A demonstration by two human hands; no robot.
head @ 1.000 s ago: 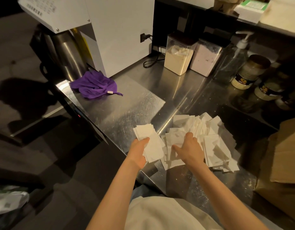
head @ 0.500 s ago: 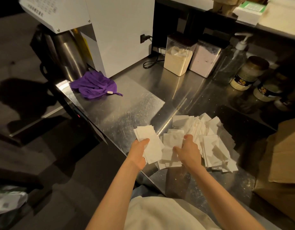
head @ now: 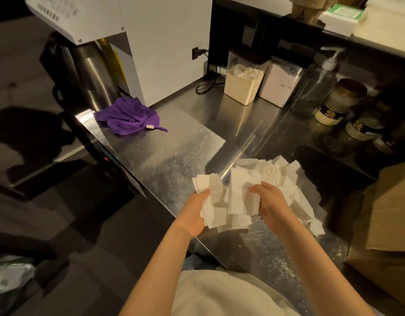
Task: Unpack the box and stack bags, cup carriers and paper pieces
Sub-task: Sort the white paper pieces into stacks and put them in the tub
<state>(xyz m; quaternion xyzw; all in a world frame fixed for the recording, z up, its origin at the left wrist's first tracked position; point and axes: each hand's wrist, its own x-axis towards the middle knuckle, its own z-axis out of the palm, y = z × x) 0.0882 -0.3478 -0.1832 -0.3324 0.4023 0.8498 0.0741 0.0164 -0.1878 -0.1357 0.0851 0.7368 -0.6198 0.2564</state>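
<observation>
A loose heap of white paper pieces point(head: 286, 179) lies on the steel counter point(head: 174, 151) near its front edge. My left hand point(head: 193, 213) grips a gathered stack of paper pieces point(head: 210, 190) from below, thumb on top. My right hand point(head: 269, 201) pinches a few white paper pieces point(head: 241, 197) lifted off the heap, just right of the stack. The brown cardboard box point(head: 388, 236) stands at the right edge, partly out of frame. No bags or cup carriers are in sight.
A purple cloth point(head: 128, 117) lies at the counter's left end beside a white machine point(head: 151, 42) and a steel canister point(head: 92, 76). Two powder containers point(head: 245, 83), a pump bottle point(head: 320, 83) and jars point(head: 340, 103) line the back. The counter edge runs diagonally below my hands.
My right hand has picked a few pieces off the heap and brought them left toward the stack in my left hand. My left hand has stayed nearly still.
</observation>
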